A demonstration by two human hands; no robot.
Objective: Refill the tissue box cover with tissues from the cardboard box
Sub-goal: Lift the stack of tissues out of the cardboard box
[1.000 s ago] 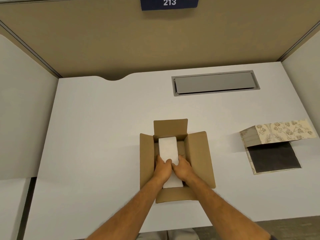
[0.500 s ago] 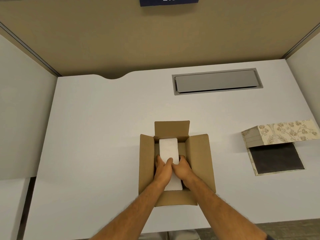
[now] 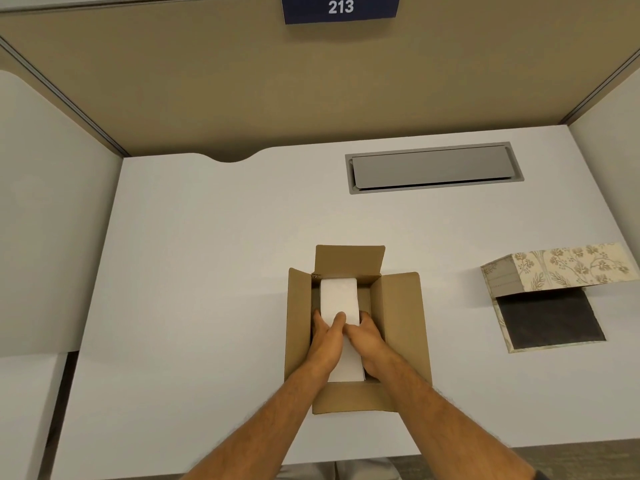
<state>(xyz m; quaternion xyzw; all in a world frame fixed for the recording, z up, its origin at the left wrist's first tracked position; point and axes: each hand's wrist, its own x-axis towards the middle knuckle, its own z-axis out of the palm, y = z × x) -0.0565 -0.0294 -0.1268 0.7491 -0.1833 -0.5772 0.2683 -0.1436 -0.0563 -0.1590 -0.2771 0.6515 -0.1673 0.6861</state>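
Observation:
A brown cardboard box (image 3: 398,323) stands open on the white desk, its flaps folded out. Inside it lies a white stack of tissues (image 3: 338,299). My left hand (image 3: 327,337) grips the stack's left side, thumb on top. My right hand (image 3: 367,337) grips its right side, fingers down between the stack and the box wall. The near part of the stack shows between my wrists. To the right lies the floral tissue box cover (image 3: 568,268) tipped on its side, with its dark base flap (image 3: 547,320) lying flat toward me.
The white desk (image 3: 207,271) has a grey cable hatch (image 3: 433,168) at the back right. Tan partition walls close the back and both sides. A blue sign reading 213 (image 3: 341,8) hangs above. The desk's near edge runs below my forearms.
Both hands keep the same hold on the tissue stack. The camera view shifted slightly; nothing on the desk moved.

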